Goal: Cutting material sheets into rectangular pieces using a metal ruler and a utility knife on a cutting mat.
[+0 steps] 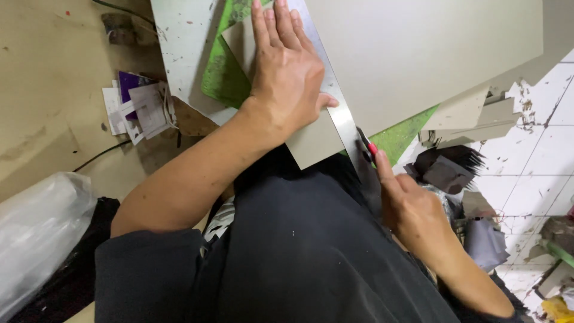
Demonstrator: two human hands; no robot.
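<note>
- Card (311, 143) – grey sheet, flat on green mat (224, 75), near corner hanging past the mat edge toward the dark apron.
- Pinned under steel ruler (338, 104), which runs diagonally from the top of the view down to the near edge.
- Left hand (287, 69) spread flat, fingers extended and pressing card and ruler together; thumb hooked over the ruler's right edge.
- Right hand (412, 212) closed around knife (368, 146) – red and black handle, index finger laid along its back, tip set against the ruler at the near end.
- Larger grey board (430, 48) lying to the right of the ruler, overlapping the mat.
- Judged from blade position: stroke at or close to the near edge of the card, so the cut along the ruler looks nearly through; cannot tell whether the sheet is fully parted, since the ruler hides the line.
- Left to do, by the look of it: finishing the last stretch and lifting the ruler.
- Offcuts (472, 116) of grey card piled right of the mat; paper scraps (140, 104) on the bench at left; dark scraps (445, 170) over the tiled floor.
</note>
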